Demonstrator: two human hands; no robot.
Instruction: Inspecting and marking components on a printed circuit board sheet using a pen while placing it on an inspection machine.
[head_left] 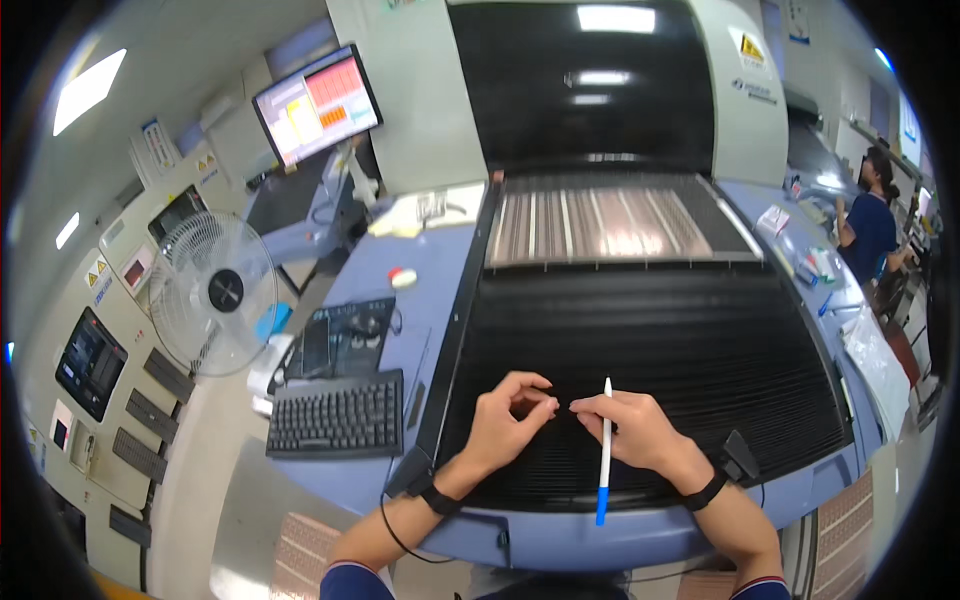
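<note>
My left hand hovers over the black ribbed bed of a large machine. Its fingers are curled, with a small gap between the index fingertip and the thumb, and I see nothing held there. Just to its right, my right hand holds a white pen with a blue end. The pen stands nearly upright in the picture, its blue end towards me. The fingertips of the two hands are close but apart. Each wrist wears a black band; a thin cord hangs from the left one.
A copper-coloured striped panel lies at the bed's far end, before the machine's dark cover. At left are a keyboard, a monitor and a fan. A person works at far right.
</note>
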